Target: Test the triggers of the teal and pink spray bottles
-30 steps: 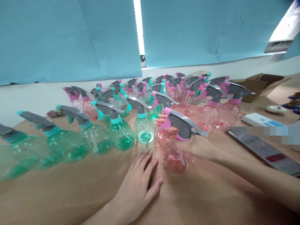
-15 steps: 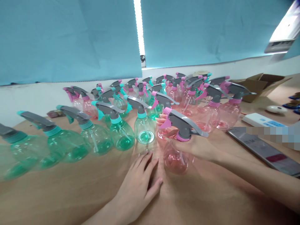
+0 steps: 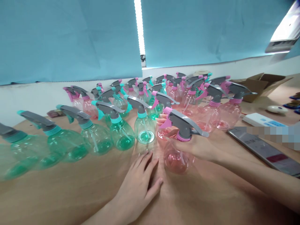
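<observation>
My right hand (image 3: pixel 191 147) is wrapped around a pink spray bottle (image 3: pixel 176 159) with a grey and pink trigger head, upright on the wooden table (image 3: pixel 98 193). Part of that hand is hidden behind the bottle and seen through its clear wall. My left hand (image 3: pixel 140 178) lies flat on the table with its fingers stretched out, holding nothing. Just beyond its fingertips stands a green spray bottle (image 3: pixel 144 126). Several more green ones, such as this spray bottle (image 3: pixel 120 134), form a row toward the left. Other pink bottles, including one spray bottle (image 3: pixel 212 114), stand behind my right hand.
Many pink and green spray bottles crowd the back of the table by the wall. To the right lie a phone (image 3: pixel 264 151), a white power strip (image 3: pixel 262 119) and a white mouse (image 3: pixel 277 109). An open cardboard box (image 3: pixel 260 89) stands at the back right.
</observation>
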{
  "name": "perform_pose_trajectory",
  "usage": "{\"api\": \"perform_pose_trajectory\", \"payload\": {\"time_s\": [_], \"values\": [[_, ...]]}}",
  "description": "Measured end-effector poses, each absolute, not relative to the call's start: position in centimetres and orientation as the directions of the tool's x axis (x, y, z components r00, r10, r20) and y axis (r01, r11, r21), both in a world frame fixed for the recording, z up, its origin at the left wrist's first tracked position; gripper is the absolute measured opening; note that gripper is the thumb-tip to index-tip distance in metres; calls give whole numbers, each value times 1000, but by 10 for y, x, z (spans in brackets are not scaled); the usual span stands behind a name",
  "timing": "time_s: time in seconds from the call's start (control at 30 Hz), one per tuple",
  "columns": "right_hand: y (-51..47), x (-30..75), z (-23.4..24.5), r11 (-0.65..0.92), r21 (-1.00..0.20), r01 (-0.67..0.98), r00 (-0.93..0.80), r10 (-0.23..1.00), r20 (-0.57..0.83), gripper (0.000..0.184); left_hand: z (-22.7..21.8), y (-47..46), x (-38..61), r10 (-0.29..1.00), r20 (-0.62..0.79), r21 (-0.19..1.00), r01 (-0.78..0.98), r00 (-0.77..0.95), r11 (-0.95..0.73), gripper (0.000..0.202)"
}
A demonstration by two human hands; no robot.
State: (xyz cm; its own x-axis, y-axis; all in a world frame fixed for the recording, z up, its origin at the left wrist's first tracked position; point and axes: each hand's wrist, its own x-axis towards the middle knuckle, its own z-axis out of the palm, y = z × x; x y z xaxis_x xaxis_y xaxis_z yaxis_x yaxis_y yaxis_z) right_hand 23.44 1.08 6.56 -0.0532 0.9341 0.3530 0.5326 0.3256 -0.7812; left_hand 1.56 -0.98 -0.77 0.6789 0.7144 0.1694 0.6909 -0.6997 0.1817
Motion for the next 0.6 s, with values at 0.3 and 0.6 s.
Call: {"api": "perform_pose_trajectory", "payload": {"time_s": [0.3, 0.6], "values": [[14, 236, 61, 345, -773, 532, -71, 928, 365, 13, -8, -10, 16, 719, 162, 180, 697, 675, -695, 46], [13, 236, 60, 365, -785, 501, -77, 922, 379, 13, -10, -10, 15, 713, 181, 181, 690, 678, -701, 46]]}}
